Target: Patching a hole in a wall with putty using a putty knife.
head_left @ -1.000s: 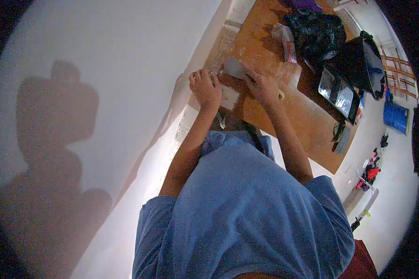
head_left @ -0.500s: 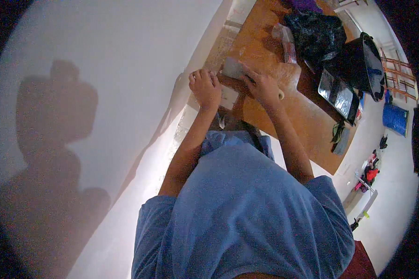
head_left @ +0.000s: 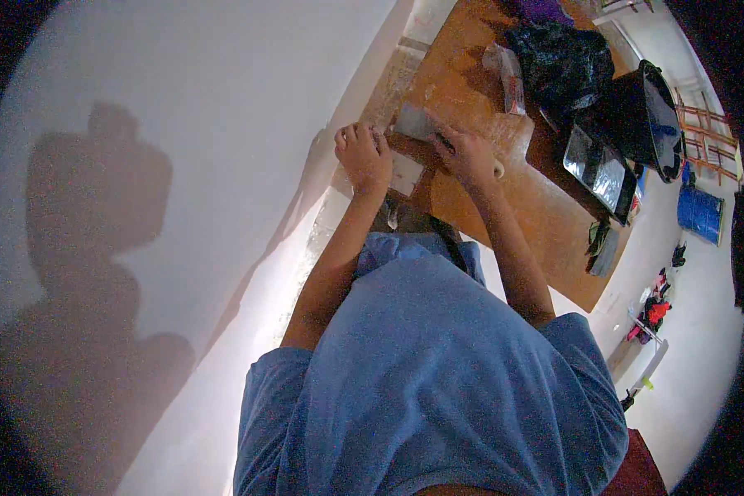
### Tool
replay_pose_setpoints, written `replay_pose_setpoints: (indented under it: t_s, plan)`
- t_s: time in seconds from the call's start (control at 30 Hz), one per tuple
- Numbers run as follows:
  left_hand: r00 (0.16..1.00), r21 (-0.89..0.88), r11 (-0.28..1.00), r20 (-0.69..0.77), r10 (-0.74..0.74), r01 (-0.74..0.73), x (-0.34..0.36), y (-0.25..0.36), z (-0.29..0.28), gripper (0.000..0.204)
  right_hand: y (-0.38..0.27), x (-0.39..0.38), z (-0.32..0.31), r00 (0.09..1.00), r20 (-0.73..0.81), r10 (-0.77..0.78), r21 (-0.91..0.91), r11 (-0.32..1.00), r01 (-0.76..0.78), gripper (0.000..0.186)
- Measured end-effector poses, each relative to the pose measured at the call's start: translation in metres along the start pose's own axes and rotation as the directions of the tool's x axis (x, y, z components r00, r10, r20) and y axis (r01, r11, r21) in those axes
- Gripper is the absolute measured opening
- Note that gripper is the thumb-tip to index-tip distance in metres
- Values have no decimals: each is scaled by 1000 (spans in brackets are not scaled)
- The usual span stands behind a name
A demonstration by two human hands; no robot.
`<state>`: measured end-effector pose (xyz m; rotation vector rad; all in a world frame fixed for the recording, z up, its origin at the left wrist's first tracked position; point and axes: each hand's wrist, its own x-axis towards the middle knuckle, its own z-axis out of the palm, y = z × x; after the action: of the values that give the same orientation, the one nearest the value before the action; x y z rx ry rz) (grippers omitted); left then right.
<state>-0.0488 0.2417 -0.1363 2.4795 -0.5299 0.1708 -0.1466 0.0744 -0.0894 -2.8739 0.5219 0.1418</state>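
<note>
Brown tabletop (head_left: 540, 219): grey flat piece (head_left: 412, 121), long axis crosswise, lies left of the nearer right hand (head_left: 466, 155); fingers there and on left hand (head_left: 364, 157) curled, grip indeterminable

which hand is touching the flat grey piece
The right hand, at the right edge of the flat grey piece; the left hand sits apart, to its left.

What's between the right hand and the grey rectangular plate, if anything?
Nothing visible. The right hand appears to touch the grey rectangular plate at its right side; the left hand is left of it, not between.
</note>
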Motion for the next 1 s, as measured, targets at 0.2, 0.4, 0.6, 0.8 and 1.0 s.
replay_pose_setpoints:
  t_s: [0.2,0.4,0.6,0.8,1.0]
  plan:
    - [999,-7,999,28,-38,38,-1,4,-2,17,1,0,-2,999,-28,31,17,999,-30,48]
    - [998,-16,999,48,-28,29,-1,-4,2,19,-11,-1,-11,999,12,45,53,998,-45,49]
    - [996,-17,999,84,-34,36,0,1,3,20,-9,0,-18,999,9,46,93,995,-46,48]
    - [999,-30,999,36,-9,10,-2,-6,5,20,-15,0,-23,998,-58,-4,114,993,11,47]
    - [998,-40,999,62,-18,21,-1,0,2,20,2,4,-2,999,-26,25,75,997,-23,45]
